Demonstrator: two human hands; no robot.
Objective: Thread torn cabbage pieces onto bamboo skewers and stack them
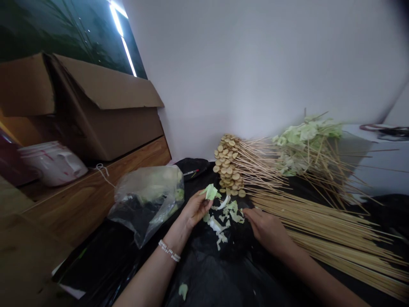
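Observation:
My left hand (194, 209), with a beaded bracelet at the wrist, pinches a small pale green piece of cabbage leaf (211, 192). Torn cabbage scraps (217, 225) lie on black plastic between my hands. At the right side of these scraps is my right hand (267, 230), its fingers closed together near the ends of loose bamboo skewers (319, 221). Whatever its fingertips hold, if anything, is hidden. Just beyond both hands, skewers threaded with round, pale slices (227, 164) are stacked in a pile.
Skewers with cabbage leaves (308, 133) are heaped at the back right against the wall. Left of my hands sits a clear plastic bag (153, 183) with green leaves inside. A cardboard box (118, 125) and a white plastic jug (53, 162) stand on a wooden surface further left.

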